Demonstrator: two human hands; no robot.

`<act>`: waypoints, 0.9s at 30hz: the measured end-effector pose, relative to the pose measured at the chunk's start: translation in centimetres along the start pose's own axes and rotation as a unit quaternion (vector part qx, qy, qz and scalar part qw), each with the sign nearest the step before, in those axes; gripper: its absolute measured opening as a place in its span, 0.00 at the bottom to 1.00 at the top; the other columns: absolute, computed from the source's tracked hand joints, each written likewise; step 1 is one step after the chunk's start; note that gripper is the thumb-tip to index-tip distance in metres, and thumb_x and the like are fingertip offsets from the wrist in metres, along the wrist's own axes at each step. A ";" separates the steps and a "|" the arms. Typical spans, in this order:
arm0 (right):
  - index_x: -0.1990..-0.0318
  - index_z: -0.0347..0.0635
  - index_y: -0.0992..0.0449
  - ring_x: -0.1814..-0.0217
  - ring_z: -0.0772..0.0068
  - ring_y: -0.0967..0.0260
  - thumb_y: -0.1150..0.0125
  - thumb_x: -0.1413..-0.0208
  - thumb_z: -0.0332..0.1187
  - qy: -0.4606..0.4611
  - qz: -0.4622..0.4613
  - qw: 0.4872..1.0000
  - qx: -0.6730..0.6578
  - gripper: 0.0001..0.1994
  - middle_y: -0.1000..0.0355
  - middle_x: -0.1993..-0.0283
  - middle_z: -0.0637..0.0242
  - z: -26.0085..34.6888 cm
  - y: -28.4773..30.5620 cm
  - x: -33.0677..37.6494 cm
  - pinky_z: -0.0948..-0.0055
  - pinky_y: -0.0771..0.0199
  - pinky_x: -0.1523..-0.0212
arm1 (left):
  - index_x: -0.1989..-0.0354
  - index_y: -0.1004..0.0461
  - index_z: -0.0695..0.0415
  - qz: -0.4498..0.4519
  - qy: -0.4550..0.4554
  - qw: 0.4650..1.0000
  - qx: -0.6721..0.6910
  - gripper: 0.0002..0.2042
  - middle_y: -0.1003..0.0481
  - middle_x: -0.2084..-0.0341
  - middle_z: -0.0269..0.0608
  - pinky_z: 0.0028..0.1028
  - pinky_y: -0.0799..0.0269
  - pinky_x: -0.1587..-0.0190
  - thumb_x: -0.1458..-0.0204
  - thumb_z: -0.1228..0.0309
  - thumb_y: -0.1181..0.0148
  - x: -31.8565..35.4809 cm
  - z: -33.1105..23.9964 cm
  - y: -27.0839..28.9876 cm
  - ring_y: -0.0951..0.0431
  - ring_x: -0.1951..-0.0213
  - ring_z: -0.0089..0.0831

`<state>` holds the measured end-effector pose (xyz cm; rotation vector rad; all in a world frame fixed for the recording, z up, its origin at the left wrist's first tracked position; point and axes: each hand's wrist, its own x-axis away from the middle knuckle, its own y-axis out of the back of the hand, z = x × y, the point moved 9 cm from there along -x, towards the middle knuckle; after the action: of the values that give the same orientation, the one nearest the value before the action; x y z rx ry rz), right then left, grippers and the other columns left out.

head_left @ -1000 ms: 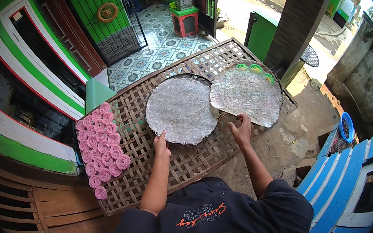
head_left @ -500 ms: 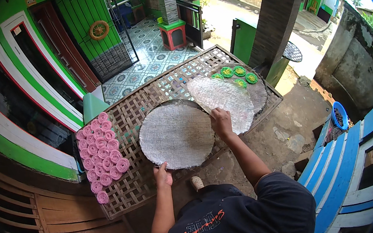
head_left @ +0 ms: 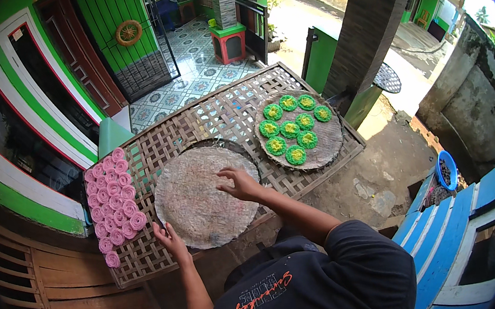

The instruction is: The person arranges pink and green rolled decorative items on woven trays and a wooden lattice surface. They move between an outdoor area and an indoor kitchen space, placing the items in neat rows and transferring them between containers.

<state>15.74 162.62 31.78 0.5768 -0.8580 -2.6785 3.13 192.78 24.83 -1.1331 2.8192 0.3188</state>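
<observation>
A round, rough greyish-white cloth (head_left: 193,188) with faint stains lies over a dark-rimmed round tray (head_left: 237,146), whose rim shows at the far right side. My right hand (head_left: 242,185) is over the cloth's right part, its fingers apart and holding nothing. At the cloth's near left edge is my left hand (head_left: 172,243), fingers spread; whether it touches the edge I cannot tell. To the right, a second round tray (head_left: 329,148) bears several green flower-shaped pieces with yellow centres (head_left: 289,129).
All this stands on a woven bamboo platform (head_left: 207,119). Rows of pink rosette-shaped pieces (head_left: 116,203) cover its left end. A dark pillar (head_left: 362,31) rises behind its right corner. Blue slatted wood (head_left: 451,223) and a blue basin (head_left: 446,169) are at the right.
The cloth my right hand gripped over the right tray now lies on the left tray, let go. The green pieces are uncovered. My left hand has released the left tray's near edge.
</observation>
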 end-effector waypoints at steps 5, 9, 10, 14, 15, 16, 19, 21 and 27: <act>0.52 0.39 0.23 0.41 0.50 0.34 0.41 0.48 0.30 -0.103 -0.058 0.978 0.170 0.15 0.33 0.40 0.56 -20.0 21.3 -0.8 0.59 0.34 0.42 | 0.46 0.30 0.59 0.291 -0.115 0.949 -0.040 0.18 0.30 0.48 0.44 0.33 0.33 0.48 0.41 0.64 0.45 3.4 -10.9 -23.1 0.28 0.51 0.38; 0.45 0.53 0.27 0.33 0.57 0.43 0.40 0.51 0.33 -0.085 0.153 0.934 0.310 0.22 0.37 0.37 0.63 -30.2 25.6 -0.7 0.52 0.42 0.39 | 0.46 0.29 0.57 0.361 -0.276 0.872 -0.185 0.19 0.29 0.47 0.44 0.36 0.36 0.43 0.46 0.67 0.41 6.5 -13.0 -42.4 0.29 0.47 0.45; 0.47 0.53 0.26 0.35 0.55 0.42 0.39 0.52 0.34 -0.078 0.168 0.932 0.313 0.21 0.35 0.39 0.63 -30.7 26.0 -1.2 0.52 0.42 0.40 | 0.43 0.31 0.55 0.382 -0.284 0.846 -0.240 0.21 0.30 0.45 0.42 0.38 0.39 0.41 0.45 0.66 0.42 7.1 -12.9 -45.8 0.31 0.46 0.43; 0.54 0.52 0.23 0.40 0.52 0.41 0.34 0.55 0.38 -0.040 0.256 0.928 0.269 0.18 0.32 0.49 0.63 -27.7 27.1 -1.8 0.52 0.42 0.43 | 0.42 0.32 0.50 0.385 -0.290 0.798 -0.362 0.23 0.30 0.47 0.41 0.42 0.42 0.42 0.46 0.61 0.40 6.4 -10.3 -52.6 0.34 0.45 0.43; 0.55 0.51 0.23 0.41 0.52 0.41 0.33 0.56 0.39 -0.030 0.276 0.928 0.248 0.17 0.32 0.51 0.63 -28.2 27.4 -2.0 0.52 0.42 0.43 | 0.42 0.32 0.49 0.389 -0.267 0.789 -0.393 0.23 0.30 0.47 0.41 0.42 0.42 0.43 0.47 0.60 0.40 6.5 -9.4 -53.2 0.34 0.45 0.43; 0.60 0.45 0.22 0.47 0.50 0.35 0.33 0.56 0.39 0.038 0.242 0.951 0.190 0.15 0.29 0.52 0.60 -27.6 28.4 -2.3 0.54 0.37 0.47 | 0.43 0.32 0.49 0.393 -0.250 0.777 -0.423 0.23 0.31 0.47 0.41 0.43 0.42 0.43 0.48 0.60 0.39 6.5 -9.5 -53.7 0.34 0.45 0.43; 0.59 0.40 0.23 0.56 0.54 0.29 0.33 0.55 0.37 -0.021 0.250 0.968 0.027 0.16 0.26 0.59 0.58 -30.7 31.3 -5.1 0.59 0.30 0.53 | 0.47 0.30 0.48 0.406 -0.207 0.757 -0.468 0.23 0.31 0.50 0.40 0.45 0.44 0.42 0.52 0.60 0.34 6.4 -10.4 -53.9 0.36 0.44 0.44; 0.55 0.35 0.25 0.59 0.70 0.26 0.33 0.52 0.32 -0.070 0.168 0.982 -0.055 0.17 0.24 0.63 0.59 -33.9 34.7 -9.3 0.68 0.27 0.57 | 0.50 0.29 0.49 0.415 -0.212 0.746 -0.476 0.21 0.31 0.51 0.39 0.44 0.44 0.42 0.53 0.61 0.32 6.7 -11.5 -54.0 0.37 0.44 0.45; 0.51 0.28 0.28 0.64 0.72 0.24 0.34 0.50 0.26 -0.179 -0.194 0.942 -0.206 0.19 0.23 0.61 0.55 -47.7 41.9 -21.9 0.73 0.23 0.64 | 0.60 0.32 0.55 0.528 -0.124 0.764 -0.349 0.16 0.25 0.62 0.45 0.44 0.37 0.47 0.56 0.68 0.33 6.4 -11.0 -55.3 0.25 0.54 0.45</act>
<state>62.00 114.04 27.71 0.1684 -0.2417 -3.2564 36.78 147.11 25.72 0.6494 2.7626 1.5141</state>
